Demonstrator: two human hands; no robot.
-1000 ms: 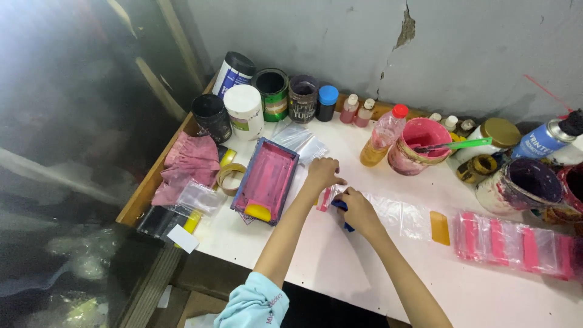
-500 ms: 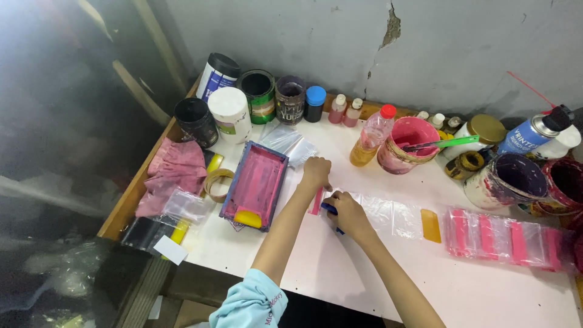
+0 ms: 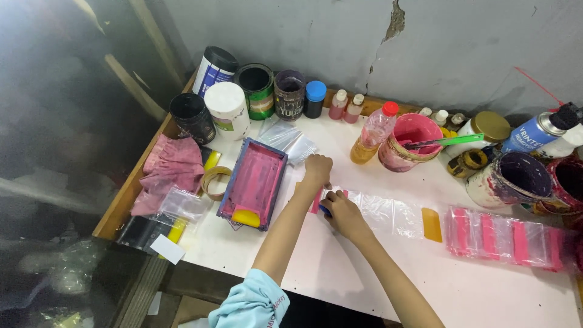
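My left hand is closed and presses down on the left end of a clear plastic bag strip that lies on the white table. A pink piece shows under that end. My right hand rests just right of it, closed around a small blue tool held against the plastic. A framed pink-stained screen with a yellow squeegee lies just left of my hands.
Cans, jars and small bottles line the back wall. A pink paint bucket with a green stick, an orange-liquid bottle, a spray can, pink rags, a tape roll and bagged pink pieces surround the work spot.
Both hands stay on the plastic strip with only slight shifts; the camera view has drifted a little, so everything sits somewhat more to the right and lower.
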